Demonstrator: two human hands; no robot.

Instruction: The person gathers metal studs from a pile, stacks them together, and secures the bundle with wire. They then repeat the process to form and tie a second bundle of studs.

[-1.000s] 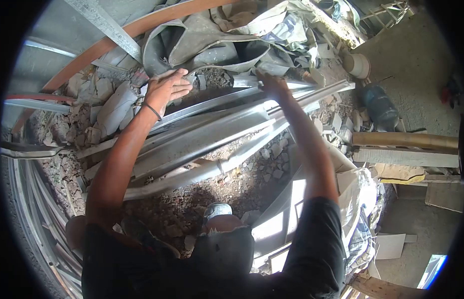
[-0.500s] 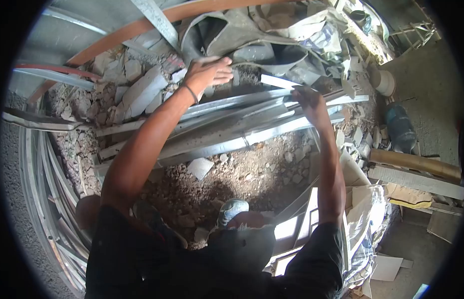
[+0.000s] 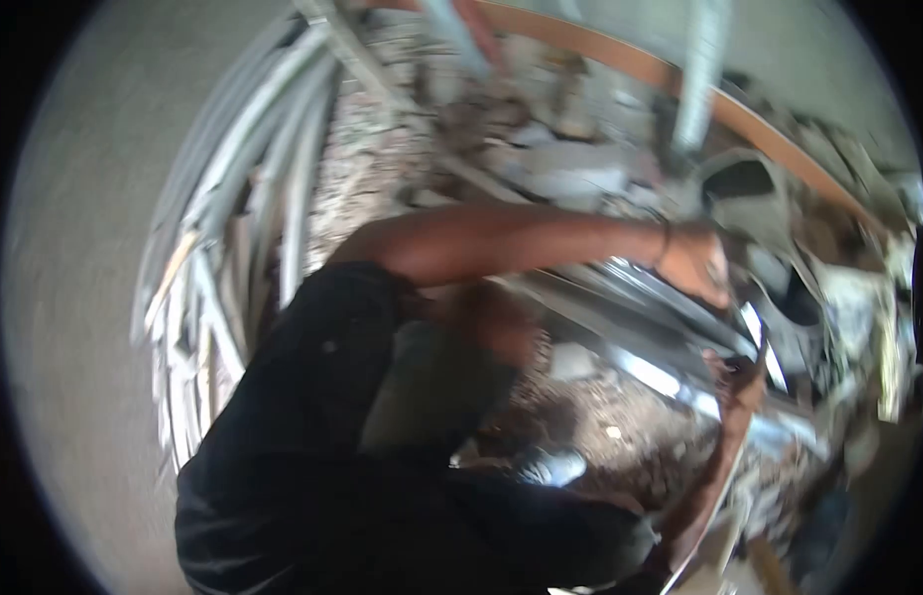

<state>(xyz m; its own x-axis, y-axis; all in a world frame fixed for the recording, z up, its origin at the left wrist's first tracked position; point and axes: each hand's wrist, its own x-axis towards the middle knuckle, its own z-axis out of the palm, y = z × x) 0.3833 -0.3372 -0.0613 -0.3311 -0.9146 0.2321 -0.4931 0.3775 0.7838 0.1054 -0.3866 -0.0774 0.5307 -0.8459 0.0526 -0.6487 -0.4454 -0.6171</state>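
Note:
Much of the view is smeared by motion. My left hand (image 3: 694, 265) reaches across above the upper ends of a bundle of long metal channels (image 3: 630, 307), a dark band round its wrist. Its fingers are too blurred to show their pose. Lower down, my right hand (image 3: 736, 382) is closed at the bundle's right side, beside a short bright strip (image 3: 764, 347). I cannot tell what is in its grip. Broken rubble and dirt (image 3: 590, 426) lie below the channels, with my shoe (image 3: 551, 466) on them.
Long metal strips (image 3: 213, 238) are heaped on the left beside a grey floor (image 3: 84, 297). A curved brown strip (image 3: 620, 59) and an upright metal stud (image 3: 701, 79) cross the back. Crumpled grey sheeting (image 3: 749, 198) lies at the right, near white debris chunks (image 3: 580, 169).
The view has swung left, so the channels and both hands now appear farther right. My left hand's spread fingers have become blurred. The right hand stays by the channels.

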